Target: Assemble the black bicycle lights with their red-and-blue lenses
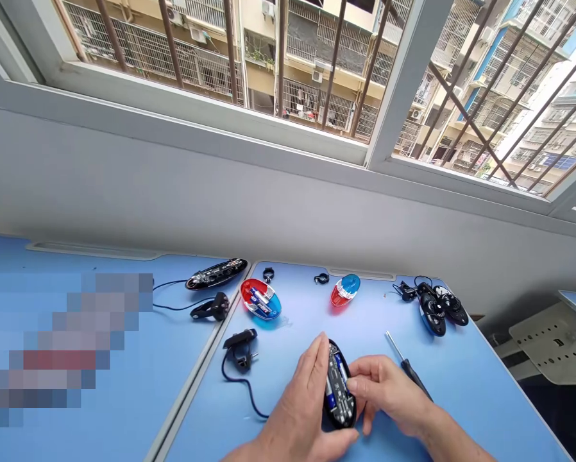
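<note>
Closely, left hand (300, 401) cupped around a black case (338, 388), right hand (389, 388) curled, pinching its right edge.

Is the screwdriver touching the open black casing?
Apart: the head view shows blue desktop and the right hand between the screwdriver and the casing.

On my head view, the oval black housing (333, 346) presents its open face upward, long axis pointing away, far end angled slightly left. I see the circuit board (337, 385) exposed along its centre, flanked by blue-and-white batteries (331, 398). I cannot confirm contact with the blue tabletop (292, 340).
</note>
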Available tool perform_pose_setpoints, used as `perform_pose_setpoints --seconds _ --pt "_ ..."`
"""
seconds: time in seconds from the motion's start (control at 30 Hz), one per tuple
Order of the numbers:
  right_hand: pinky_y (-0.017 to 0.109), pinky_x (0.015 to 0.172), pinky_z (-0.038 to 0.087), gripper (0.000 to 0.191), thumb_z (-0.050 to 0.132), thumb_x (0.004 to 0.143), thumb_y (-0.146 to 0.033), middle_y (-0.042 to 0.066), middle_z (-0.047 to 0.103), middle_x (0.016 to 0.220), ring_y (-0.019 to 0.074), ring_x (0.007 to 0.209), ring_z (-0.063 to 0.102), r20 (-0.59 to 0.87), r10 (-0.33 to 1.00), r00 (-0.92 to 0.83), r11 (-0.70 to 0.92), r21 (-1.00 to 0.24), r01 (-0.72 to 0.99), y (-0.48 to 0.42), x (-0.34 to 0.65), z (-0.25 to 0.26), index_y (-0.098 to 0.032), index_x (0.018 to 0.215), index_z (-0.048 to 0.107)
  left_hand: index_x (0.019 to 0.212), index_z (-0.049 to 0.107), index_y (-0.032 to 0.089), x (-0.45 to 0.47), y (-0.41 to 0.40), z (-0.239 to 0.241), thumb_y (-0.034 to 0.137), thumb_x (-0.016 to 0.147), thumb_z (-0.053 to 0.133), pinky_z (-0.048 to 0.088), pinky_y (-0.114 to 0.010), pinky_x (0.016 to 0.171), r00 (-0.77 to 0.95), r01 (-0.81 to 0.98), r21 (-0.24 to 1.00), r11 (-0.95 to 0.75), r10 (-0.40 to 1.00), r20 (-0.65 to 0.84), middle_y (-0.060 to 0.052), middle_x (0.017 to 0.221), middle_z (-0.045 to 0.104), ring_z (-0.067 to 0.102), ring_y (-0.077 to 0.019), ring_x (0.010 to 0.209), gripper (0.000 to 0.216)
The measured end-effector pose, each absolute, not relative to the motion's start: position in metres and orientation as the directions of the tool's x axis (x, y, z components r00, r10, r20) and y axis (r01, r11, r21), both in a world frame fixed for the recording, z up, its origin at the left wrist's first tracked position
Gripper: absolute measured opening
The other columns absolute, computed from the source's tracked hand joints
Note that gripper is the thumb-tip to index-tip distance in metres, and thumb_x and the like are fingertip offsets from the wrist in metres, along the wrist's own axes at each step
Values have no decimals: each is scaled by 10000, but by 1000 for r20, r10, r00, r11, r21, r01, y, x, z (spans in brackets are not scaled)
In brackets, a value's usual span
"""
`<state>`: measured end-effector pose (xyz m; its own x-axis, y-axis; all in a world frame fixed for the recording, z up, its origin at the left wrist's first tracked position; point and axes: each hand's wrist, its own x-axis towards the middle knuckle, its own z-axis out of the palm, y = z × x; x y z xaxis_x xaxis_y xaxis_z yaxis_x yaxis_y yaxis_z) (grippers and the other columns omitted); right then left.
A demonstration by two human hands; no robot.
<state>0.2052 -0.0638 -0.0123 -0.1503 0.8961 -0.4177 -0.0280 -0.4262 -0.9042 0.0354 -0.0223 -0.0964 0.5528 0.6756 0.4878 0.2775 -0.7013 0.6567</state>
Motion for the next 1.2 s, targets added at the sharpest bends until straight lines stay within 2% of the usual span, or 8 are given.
perform_pose_setpoints --seconds 0.17,0.47,0.8,0.87,0.93,1.03,1.1,1.2 --pt "161 378 458 496 832 583 -513 35 665 618 115 507 613 -414 896 -162 -429 -901 -65 -66 209 -16 -106 779 628 1550 -23 197 38 -25 -93 147 506 733 446 -556 1043 562 270 622 -735 645 518 -190 1569 233 337 -455 1362 1290" --pt "173 371 446 524 844 562 -523 22 648 610 118 487 604 -417 901 -122 -422 -906 -26 -67 205 -17 -129 771 570 1542 -68 193 39 -29 -98 207 541 764 444 -553 1034 594 338 616 -711 669 447 -210 1576 186 300 -481 1371 1302" --pt "200 372 445 577 734 628 -644 15 623 597 146 504 612 -401 912 -80 -395 -915 86 -67 203 -21 -130 836 572 1514 -79 202 34 -23 -80 175 544 708 456 -552 1015 615 414 548 -727 667 420 -244 1506 317 399 -443 1328 1249" --pt "221 394 453 551 631 749 -634 45 646 669 180 582 642 -304 953 9 -299 -931 208 -72 201 -22 -123 954 602 1513 18 177 32 -21 -67 219 572 720 451 -557 1014 612 481 523 -703 697 374 -246 1466 383 428 -434 1308 1175" --pt "260 480 496 469 553 852 -530 100 685 872 213 733 666 -84 992 96 -116 -906 406 -78 199 -22 -138 1106 597 1486 181 114 32 -21 -53 295 574 739 432 -573 1019 591 558 506 -658 743 316 -264 1419 441 443 -442 1288 1084" --pt "348 718 545 426 551 869 -372 134 633 1166 251 955 637 255 967 -1 196 -739 645 -87 193 -25 -182 1250 536 1427 326 -2 34 -23 -34 377 602 695 410 -577 1023 576 633 487 -602 787 223 -317 1384 462 449 -452 1273 980" --pt "411 835 529 487 578 842 -337 139 611 1210 278 1032 605 362 924 -123 339 -627 702 -89 189 -28 -188 1297 489 1420 349 -42 36 -25 -26 357 606 658 397 -569 1030 588 659 472 -586 793 163 -331 1386 459 447 -449 1276 958" --pt "430 857 525 500 587 826 -266 130 628 1172 278 1021 601 382 905 -188 385 -544 746 -89 188 -30 -192 1306 467 1422 379 -27 36 -28 -23 321 558 667 364 -569 1055 600 686 446 -575 793 100 -318 1408 447 422 -454 1297 975"
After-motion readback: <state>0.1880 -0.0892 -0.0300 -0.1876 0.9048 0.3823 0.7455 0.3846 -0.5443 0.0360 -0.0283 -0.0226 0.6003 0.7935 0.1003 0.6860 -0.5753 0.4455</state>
